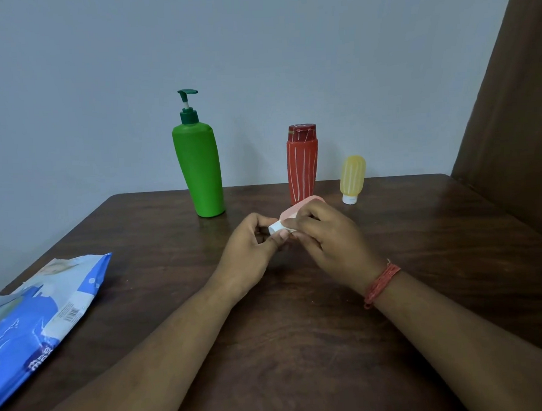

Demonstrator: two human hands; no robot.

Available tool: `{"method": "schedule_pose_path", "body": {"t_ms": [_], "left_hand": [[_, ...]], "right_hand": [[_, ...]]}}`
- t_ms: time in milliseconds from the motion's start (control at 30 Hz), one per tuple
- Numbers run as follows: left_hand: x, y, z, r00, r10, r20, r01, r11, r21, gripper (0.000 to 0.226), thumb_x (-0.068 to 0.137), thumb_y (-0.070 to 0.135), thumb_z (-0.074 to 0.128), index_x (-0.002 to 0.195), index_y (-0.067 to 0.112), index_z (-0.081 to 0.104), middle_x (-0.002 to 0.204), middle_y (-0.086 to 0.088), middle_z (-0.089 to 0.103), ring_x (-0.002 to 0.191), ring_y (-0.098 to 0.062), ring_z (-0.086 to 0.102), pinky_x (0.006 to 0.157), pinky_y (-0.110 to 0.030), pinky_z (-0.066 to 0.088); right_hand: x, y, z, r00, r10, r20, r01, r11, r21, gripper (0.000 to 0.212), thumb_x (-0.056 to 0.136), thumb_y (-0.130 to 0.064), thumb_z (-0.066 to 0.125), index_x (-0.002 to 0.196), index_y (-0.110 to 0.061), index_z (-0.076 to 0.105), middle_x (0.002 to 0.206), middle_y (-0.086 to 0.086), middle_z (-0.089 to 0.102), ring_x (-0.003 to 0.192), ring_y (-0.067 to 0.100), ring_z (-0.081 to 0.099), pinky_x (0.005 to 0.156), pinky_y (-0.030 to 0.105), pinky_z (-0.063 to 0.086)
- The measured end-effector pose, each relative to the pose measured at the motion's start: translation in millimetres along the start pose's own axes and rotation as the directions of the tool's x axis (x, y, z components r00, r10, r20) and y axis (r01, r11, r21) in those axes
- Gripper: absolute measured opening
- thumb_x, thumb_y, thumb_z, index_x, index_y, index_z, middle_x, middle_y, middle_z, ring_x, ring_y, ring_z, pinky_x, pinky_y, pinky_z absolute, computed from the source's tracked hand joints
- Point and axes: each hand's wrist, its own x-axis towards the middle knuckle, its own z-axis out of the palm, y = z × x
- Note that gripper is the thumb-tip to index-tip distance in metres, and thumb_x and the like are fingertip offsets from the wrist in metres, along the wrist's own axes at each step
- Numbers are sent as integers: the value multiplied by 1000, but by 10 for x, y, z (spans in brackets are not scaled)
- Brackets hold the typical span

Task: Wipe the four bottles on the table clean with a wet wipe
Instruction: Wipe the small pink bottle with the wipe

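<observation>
While both hands curl round the pink bottle at frame centre, seemingly to steady its white cap, green bottle, red bottle and yellow bottle wait behind.

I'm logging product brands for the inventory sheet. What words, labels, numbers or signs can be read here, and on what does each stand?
wet wipe pack: white lettering near its lower edge and a barcode on a white patch, both too blurred to read.
green pump bottle, red bottle, yellow bottle, pink bottle: no text visible.
</observation>
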Motion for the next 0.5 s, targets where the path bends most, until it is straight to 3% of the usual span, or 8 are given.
{"method": "schedule_pose_path", "body": {"t_ms": [100,200,333,500], "left_hand": [[-19,-5,17,1000,-12,10,13,994,-111,30,85,30,73,104,8,63,91,-8,76,90,-27,71,99,-57,52],[-15,-5,24,996,-64,58,77,958,-276,36,80,31,72,103,5,60,97,-14,74,85,-23,72,100,-57,52],[-15,10,24,990,-93,109,127,925,-357,33,76,23,73,98,4,56,108,-22,69,84,-24,74,95,-48,56],[-16,-11,21,992,-75,102,109,918,-382,25,81,13,70,96,3,53,103,-23,72,92,-29,73,95,-47,56]], "right_hand": [[-3,29,-26,1000,-12,-28,13,1000,17,22,90,-9,65,110,-6,74,94,4,59,86,11,54,74,16,41],[-24,93,-65,997,-35,-75,33,999,-29,17,88,-5,69,104,-5,75,93,6,62,84,15,57,73,22,46],[-26,112,-102,975,90,-201,-103,993,-57,19,88,-1,71,106,-4,74,96,7,64,88,18,60,78,28,52],[-9,38,-40,991,-82,-102,74,994,-78,17,90,-6,65,104,-3,73,89,9,62,81,23,59,72,33,50]]}}
